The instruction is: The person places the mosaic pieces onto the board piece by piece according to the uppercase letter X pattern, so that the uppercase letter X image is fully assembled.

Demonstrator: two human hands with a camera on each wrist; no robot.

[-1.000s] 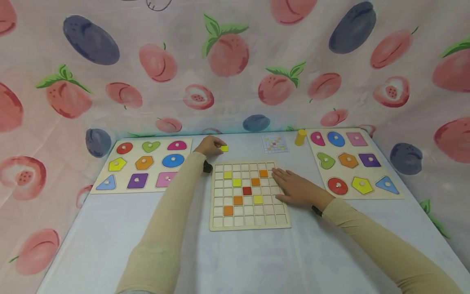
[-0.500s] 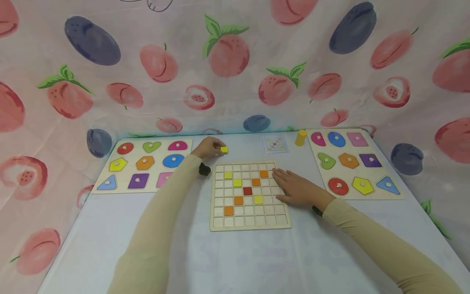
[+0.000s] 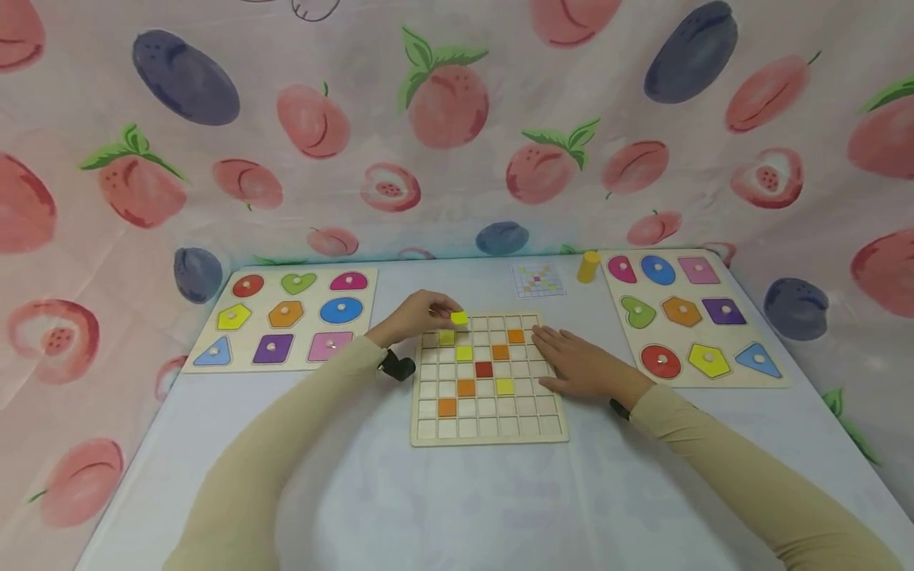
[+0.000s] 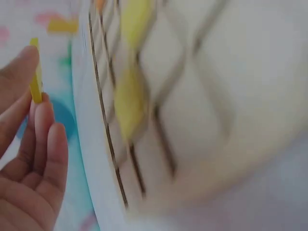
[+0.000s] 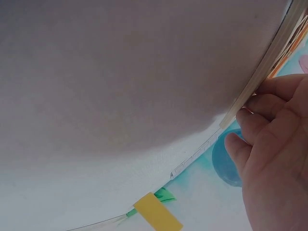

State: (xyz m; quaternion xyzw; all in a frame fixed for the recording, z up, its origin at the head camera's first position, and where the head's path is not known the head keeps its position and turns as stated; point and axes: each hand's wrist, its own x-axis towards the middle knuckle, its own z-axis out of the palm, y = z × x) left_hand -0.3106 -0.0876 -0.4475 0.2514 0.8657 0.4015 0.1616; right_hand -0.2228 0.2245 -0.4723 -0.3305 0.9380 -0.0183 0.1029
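Between thumb and fingers my left hand (image 3: 421, 314) pinches a thin yellow square tile (image 3: 459, 317), held over the top edge of a wooden grid board (image 3: 528, 428). In the left wrist view the yellow tile (image 4: 36, 72) is seen nearly edge-on. Yellow tiles, several orange tiles (image 3: 466, 388) and one red tile (image 3: 484, 369) lie in the board's squares, roughly in crossing diagonals. My right hand (image 3: 581, 366) rests on the board's right edge with fingers extended; in the right wrist view its fingers (image 5: 260, 120) touch the board's side.
Behind the board lies a printed pattern card (image 3: 539, 281), with a yellow cylinder (image 3: 589, 267) standing to its right. Knobbed shape-puzzle boards lie on both sides, one left (image 3: 236, 349) and one right (image 3: 671, 337). A fruit-print cloth (image 3: 443, 190) hangs behind the table.
My left hand has brought the yellow tile from the table behind the board toward me, to above the board's top row. The right hand has stayed in place.
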